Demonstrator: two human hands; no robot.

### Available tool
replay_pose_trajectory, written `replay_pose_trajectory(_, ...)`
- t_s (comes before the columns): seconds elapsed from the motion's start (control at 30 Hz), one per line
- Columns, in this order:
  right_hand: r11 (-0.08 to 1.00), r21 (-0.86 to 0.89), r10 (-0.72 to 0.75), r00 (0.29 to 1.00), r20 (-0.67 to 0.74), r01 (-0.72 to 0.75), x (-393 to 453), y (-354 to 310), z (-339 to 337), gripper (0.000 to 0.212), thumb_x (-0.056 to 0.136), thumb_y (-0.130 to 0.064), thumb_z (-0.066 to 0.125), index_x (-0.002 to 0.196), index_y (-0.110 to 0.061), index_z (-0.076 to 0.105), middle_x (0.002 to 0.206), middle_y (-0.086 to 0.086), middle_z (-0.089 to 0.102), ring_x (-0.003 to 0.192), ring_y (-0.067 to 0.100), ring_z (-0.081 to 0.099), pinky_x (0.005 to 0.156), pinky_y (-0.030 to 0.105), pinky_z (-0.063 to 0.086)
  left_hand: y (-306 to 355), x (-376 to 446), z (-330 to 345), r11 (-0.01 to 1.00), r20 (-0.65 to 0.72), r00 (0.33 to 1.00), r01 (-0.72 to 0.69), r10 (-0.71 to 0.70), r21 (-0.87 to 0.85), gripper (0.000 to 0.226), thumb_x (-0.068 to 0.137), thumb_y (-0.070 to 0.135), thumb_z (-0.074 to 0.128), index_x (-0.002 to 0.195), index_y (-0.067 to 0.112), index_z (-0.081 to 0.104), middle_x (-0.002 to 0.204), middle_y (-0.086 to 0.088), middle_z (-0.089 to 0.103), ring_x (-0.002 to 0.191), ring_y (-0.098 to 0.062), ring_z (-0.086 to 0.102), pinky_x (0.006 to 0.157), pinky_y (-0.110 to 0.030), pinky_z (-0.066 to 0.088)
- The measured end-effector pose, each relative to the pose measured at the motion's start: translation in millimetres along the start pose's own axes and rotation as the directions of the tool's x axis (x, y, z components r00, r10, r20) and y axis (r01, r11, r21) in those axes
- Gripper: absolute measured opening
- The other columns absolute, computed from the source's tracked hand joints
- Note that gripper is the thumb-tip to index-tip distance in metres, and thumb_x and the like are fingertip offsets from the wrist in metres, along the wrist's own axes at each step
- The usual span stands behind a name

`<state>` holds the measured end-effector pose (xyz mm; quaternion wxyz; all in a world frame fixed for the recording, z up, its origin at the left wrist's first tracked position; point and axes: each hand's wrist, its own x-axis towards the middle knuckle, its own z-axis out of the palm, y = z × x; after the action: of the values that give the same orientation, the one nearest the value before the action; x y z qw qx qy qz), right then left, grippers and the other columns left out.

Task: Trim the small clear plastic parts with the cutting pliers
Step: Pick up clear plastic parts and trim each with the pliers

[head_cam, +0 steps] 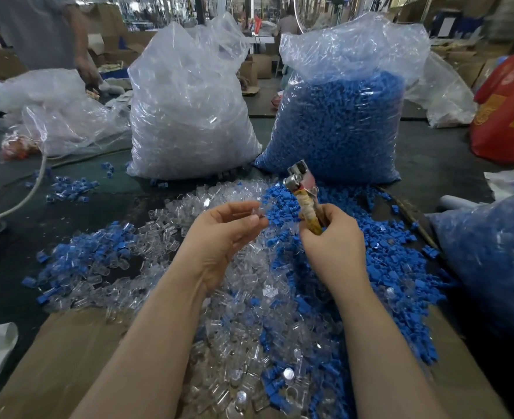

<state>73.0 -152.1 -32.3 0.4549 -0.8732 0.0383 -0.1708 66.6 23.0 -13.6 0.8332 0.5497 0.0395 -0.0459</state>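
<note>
Cutting pliers (301, 192) upright in gripping right hand (334, 237), head up-left; left hand (222, 234) pinching clear part (257, 211).

clear parts (165, 237) | blue parts (401, 267) | yellow-handled pliers (305, 204) | red bag (509, 116)

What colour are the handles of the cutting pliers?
Yellowish tan, seen in the head view: cutting pliers in the right hand.

Before us on the table (431, 164) lies a heap of parts (249, 313), spilling onto cardboard (68, 352) at the near edge. Above it our left hand (219, 234) sits left of our right hand (331, 237), which holds the pliers (302, 192). Behind stand two bags (189, 110) side by side.
</note>
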Motion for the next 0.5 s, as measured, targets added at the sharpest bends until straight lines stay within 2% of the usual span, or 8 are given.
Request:
replay_pose_trajectory(0.07,0.993,-0.122,0.006,1.000,0.003,-0.006,1,4,-1,0.009,0.086,-0.032,0.064,0.083,-0.030,0.055,0.073,-0.013,0.059,0.068,0.012,0.056,0.058,0.031,0.041,1,0,-2,1.000,-0.032,0.999,0.004,-0.005,-0.012,0.039,0.068,0.002,0.071,0.107,0.002,0.067,0.102,-0.015,0.075,0.092,-0.021,0.074,0.076,-0.023,0.058)
replay_pose_trajectory(0.13,0.976,-0.217,0.024,0.998,0.064,-0.010,2,7,-2,0.015,0.086,-0.034,0.062,0.076,-0.028,0.052,0.071,-0.009,0.059,0.066,0.016,0.055,0.056,0.030,0.040,1,0,-3,1.000,-0.071,0.998,-0.002,0.000,-0.025,0.035,0.071,0.001,0.071,0.106,0.003,0.067,0.096,-0.013,0.076,0.087,-0.019,0.075,0.073,-0.022,0.058)
replay_pose_trajectory(0.27,0.955,-0.294,0.022,0.986,0.165,0.028,1,6,0,0.016,0.084,-0.032,0.062,0.073,-0.025,0.052,0.068,-0.008,0.058,0.063,0.014,0.053,0.052,0.030,0.040,2,3,-6,1.000,-0.135,0.991,-0.022,0.019,-0.019,0.023,0.080,-0.004,0.068,0.102,0.005,0.067,0.092,-0.011,0.077,0.083,-0.017,0.075,0.073,-0.024,0.060)
replay_pose_trajectory(0.37,0.908,-0.416,0.032,0.987,0.155,0.036,0,5,0,0.012,0.084,-0.030,0.061,0.078,-0.024,0.052,0.069,-0.005,0.054,0.060,0.013,0.049,0.048,0.026,0.032,4,4,-10,1.000,-0.160,0.987,-0.027,0.027,-0.001,0.022,0.081,-0.004,0.068,0.101,0.006,0.067,0.095,-0.011,0.077,0.084,-0.018,0.074,0.080,-0.027,0.060)
replay_pose_trajectory(0.5,0.803,-0.593,0.140,0.987,0.086,-0.062,-1,6,-4,0.023,0.085,-0.035,0.063,0.075,-0.024,0.046,0.067,-0.003,0.049,0.055,0.015,0.042,0.044,0.026,0.024,6,4,-11,0.999,-0.169,0.985,-0.036,0.033,-0.014,0.025,0.077,-0.004,0.069,0.100,0.006,0.067,0.093,-0.011,0.077,0.084,-0.018,0.075,0.077,-0.025,0.060)
